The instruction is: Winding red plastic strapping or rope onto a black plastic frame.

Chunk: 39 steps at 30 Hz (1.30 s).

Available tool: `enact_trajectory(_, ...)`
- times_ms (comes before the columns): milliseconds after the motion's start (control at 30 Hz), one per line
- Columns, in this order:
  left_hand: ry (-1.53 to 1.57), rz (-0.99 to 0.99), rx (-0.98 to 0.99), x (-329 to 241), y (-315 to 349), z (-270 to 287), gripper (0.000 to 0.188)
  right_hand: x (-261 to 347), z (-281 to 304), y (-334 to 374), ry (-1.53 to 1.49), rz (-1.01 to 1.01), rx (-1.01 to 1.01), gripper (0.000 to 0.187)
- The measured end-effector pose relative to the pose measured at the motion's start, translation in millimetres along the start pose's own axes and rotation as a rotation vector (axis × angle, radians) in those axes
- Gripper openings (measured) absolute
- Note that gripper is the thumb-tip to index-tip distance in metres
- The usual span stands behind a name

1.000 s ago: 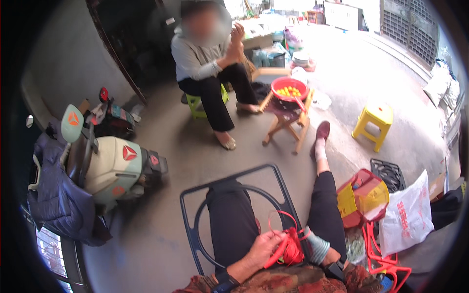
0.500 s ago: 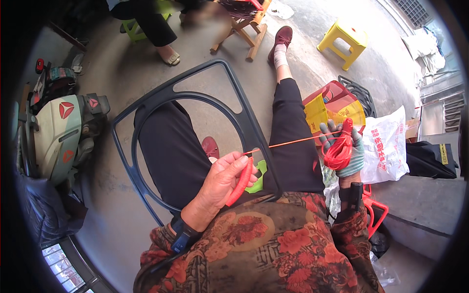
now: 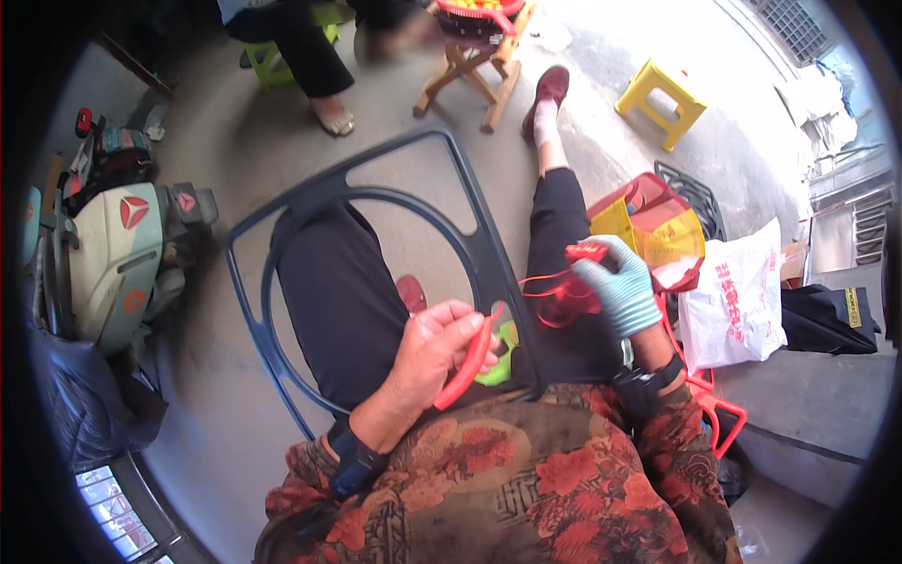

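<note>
My bare left hand (image 3: 437, 348) is closed on a curved red tube-like piece (image 3: 467, 368), its tip pointing up beside the frame. In the earlier picture the piece looks wound round with cord. My right hand (image 3: 628, 287), in a striped pale-green glove, grips a bundle of red cord (image 3: 587, 252) from above. Blurred cord loops (image 3: 564, 299) hang below it over my right thigh. A dark plastic frame (image 3: 484, 235) with a large round opening leans across my lap, between both hands. Something bright green (image 3: 503, 357) shows behind my left fingers at the frame's near corner.
At my right stand a red-and-yellow container (image 3: 658, 226), a white plastic bag (image 3: 731, 305) and a grey ledge (image 3: 817, 395). Ahead are a yellow stool (image 3: 662, 103), a wooden folding stand (image 3: 470, 80) and a seated person's leg (image 3: 315, 61). A pale scooter (image 3: 117, 249) is at left.
My right hand has moved left and turned over, from palm up under the cord bundle to gripping it from above. The taut cord has gone slack into loops. My left hand has barely moved.
</note>
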<state>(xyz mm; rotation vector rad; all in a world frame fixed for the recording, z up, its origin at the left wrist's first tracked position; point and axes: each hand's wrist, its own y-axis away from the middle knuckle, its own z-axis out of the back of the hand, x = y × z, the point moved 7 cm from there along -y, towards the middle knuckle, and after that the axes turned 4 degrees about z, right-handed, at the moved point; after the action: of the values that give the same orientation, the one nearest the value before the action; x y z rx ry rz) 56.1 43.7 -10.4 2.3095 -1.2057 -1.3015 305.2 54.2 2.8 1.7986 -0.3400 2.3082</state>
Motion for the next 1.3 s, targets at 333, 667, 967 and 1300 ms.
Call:
enact_trajectory(333,0.160,0.182,0.201,27.1,-1.9,-17.2,0.021,-0.4,-145.3,11.3,-1.134,-0.728,0.465,0.029)
enact_trajectory(667,0.014,-0.027,0.023,14.7,-7.5,1.3,0.012,19.4,-101.8,36.9,-0.326,-0.295,0.565,0.039)
enact_trajectory(967,0.060,-0.002,-0.046,15.0,6.1,1.3,0.013,30.5,-94.0,64.8,0.199,-0.197,0.572,0.045)
enact_trajectory(1300,0.026,0.004,0.006,15.2,5.7,7.0,0.019,-65.1,-14.7,54.5,-0.837,-0.651,0.262,0.032)
